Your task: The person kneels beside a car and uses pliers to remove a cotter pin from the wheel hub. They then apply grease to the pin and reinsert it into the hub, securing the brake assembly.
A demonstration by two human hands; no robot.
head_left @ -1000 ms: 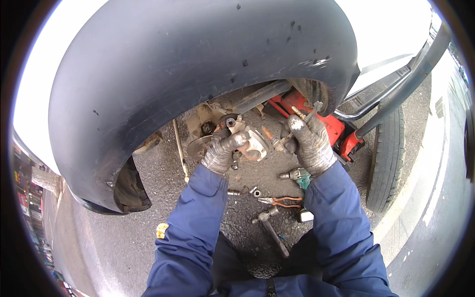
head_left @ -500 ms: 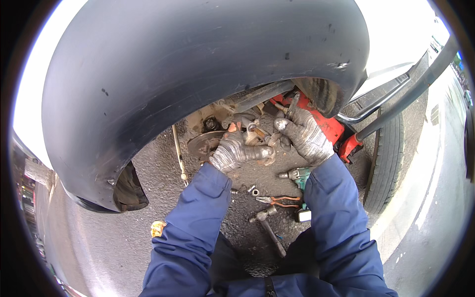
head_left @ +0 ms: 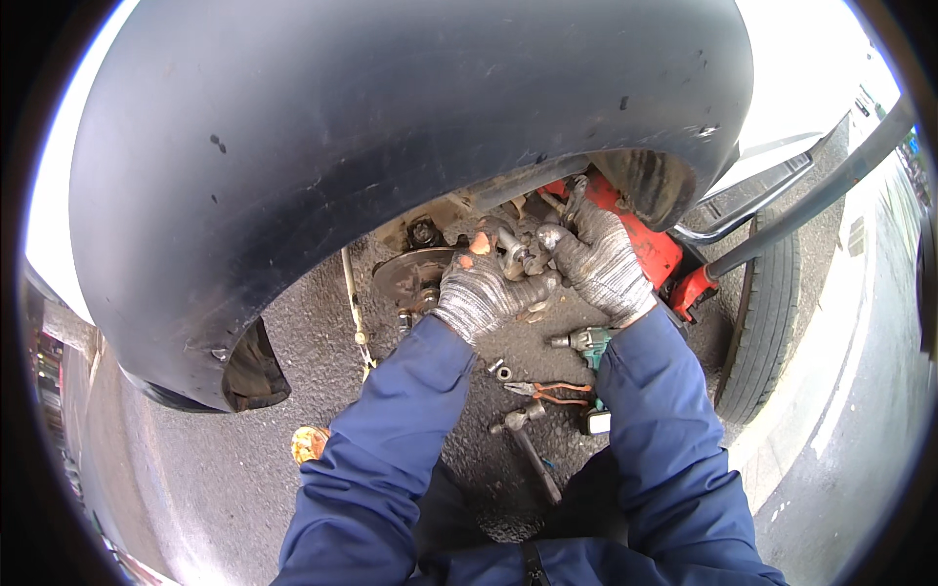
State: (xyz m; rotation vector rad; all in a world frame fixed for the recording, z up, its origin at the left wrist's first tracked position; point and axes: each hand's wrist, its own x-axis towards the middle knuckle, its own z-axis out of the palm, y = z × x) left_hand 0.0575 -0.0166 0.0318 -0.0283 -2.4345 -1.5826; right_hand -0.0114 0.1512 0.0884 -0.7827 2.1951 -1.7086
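My left hand (head_left: 481, 290), in a dirty striped glove with orange showing at its fingertips, is closed around a greasy metal part (head_left: 518, 252) below the wheel arch. My right hand (head_left: 598, 256), gloved the same way, grips that part from the right, its upper fingers near a slim metal piece that I cannot make out clearly. A brake disc (head_left: 408, 275) lies just left of my hands, partly hidden. Below them on the asphalt are a green cordless impact driver (head_left: 591, 347), orange-handled pliers (head_left: 552, 394), a hammer (head_left: 535, 444) and small sockets (head_left: 500, 369).
A dark wheel arch (head_left: 410, 107) of a white vehicle overhangs the work. A red floor jack (head_left: 645, 244) with a long handle (head_left: 801, 215) and a loose tyre (head_left: 760, 342) stand at the right. A pale rod (head_left: 354, 303) and a yellowish crumpled item (head_left: 309, 444) are at the left.
My left hand has moved rightward and turned over the part, closer to my right hand. My right hand shifted slightly up and away, then stayed near the jack.
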